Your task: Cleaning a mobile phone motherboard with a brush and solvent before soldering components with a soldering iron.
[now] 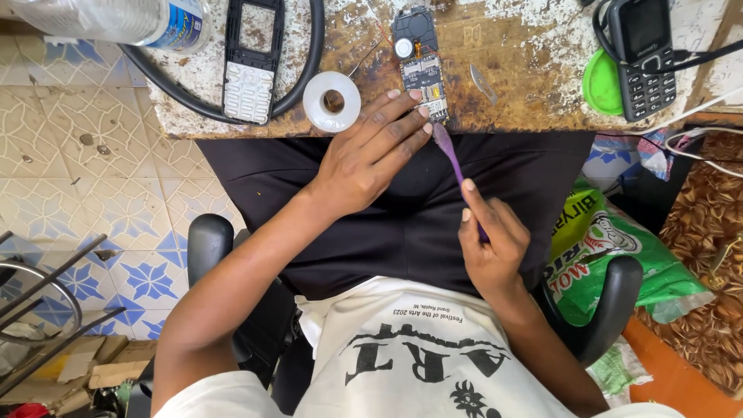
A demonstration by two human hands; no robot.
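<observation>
Head-camera view: a seated person works at the near edge of a worn, paint-flaked tabletop, where a bare phone circuit board lies flat. All else is placed from that board. The left hand comes in from just below and left of it, fingers stretched out and pressing on the board's lower end, its grip flat and apart rather than closed around anything. The right hand sits below and right of the board, over the lap, its grip clamped on a purple toothbrush whose head reaches up to the board's bottom edge beside the left fingertips. Just left of the board rests a white tape roll; farther left lies an empty phone housing with keypad, inside the loop of a black cable. A small metal blade lies just right of the board. Well to the right stand a green lid and a black keypad phone. A plastic bottle lies at the far left corner.
</observation>
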